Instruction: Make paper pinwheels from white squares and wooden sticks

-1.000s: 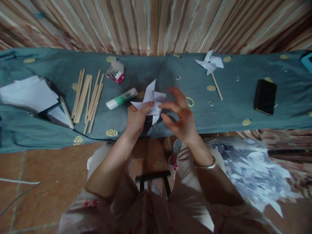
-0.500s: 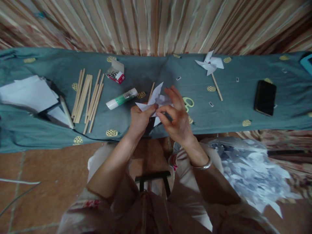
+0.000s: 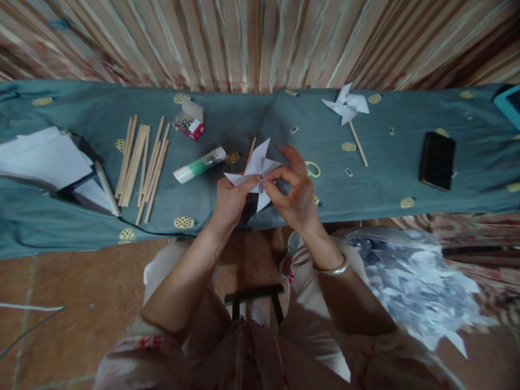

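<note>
A white paper pinwheel point(image 3: 257, 161) is held over the front edge of the table between my two hands. My left hand point(image 3: 232, 197) is closed on it, thumb pressed near its centre. My right hand point(image 3: 296, 189) pinches at the pinwheel's middle with thumb and forefinger, the other fingers raised; whether a small piece is in that pinch I cannot make out. Just behind the paper blades lies a wooden stick point(image 3: 251, 151). Green-handled scissors point(image 3: 312, 169) are partly hidden by my right hand.
Left of my hands lie a glue stick point(image 3: 200, 164), an open box of small metal pins point(image 3: 190, 122), several wooden sticks point(image 3: 140, 157) and stacked white paper point(image 3: 44, 157). A finished pinwheel point(image 3: 347, 104) and a phone point(image 3: 437, 161) lie to the right. A bag of paper pieces point(image 3: 418, 281) stands below.
My right hand's fingers have closed in on the pinwheel's centre, and its blades now show more openly. The whole view has shifted slightly; the things on the table stay put.
</note>
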Motion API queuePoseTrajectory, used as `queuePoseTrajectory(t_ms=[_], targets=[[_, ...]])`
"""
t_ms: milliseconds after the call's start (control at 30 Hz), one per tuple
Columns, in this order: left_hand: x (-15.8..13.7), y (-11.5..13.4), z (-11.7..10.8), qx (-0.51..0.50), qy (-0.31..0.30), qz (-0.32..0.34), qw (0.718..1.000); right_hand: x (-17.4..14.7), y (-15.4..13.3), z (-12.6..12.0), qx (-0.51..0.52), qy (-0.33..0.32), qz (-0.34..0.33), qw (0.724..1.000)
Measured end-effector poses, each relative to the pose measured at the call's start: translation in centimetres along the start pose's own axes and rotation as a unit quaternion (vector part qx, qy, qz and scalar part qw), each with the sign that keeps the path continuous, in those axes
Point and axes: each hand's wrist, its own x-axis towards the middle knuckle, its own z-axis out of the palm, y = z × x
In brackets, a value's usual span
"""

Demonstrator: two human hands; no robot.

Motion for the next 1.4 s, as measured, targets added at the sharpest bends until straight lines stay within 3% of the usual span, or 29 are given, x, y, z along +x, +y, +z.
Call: queuePoseTrajectory(t_ms=[533,1400], targets=[[0.31,-0.07,-0.30,-0.014,-0.016,-0.024,0.999,0.35,0.55,-0.08,0.022,-0.003,0.016,1.000],[0.34,-0.12,-0.39,0.009,-0.026,0.007,1.000,0.54,-0.11,-0.12,0.050,-0.016,0.084,0.995]])
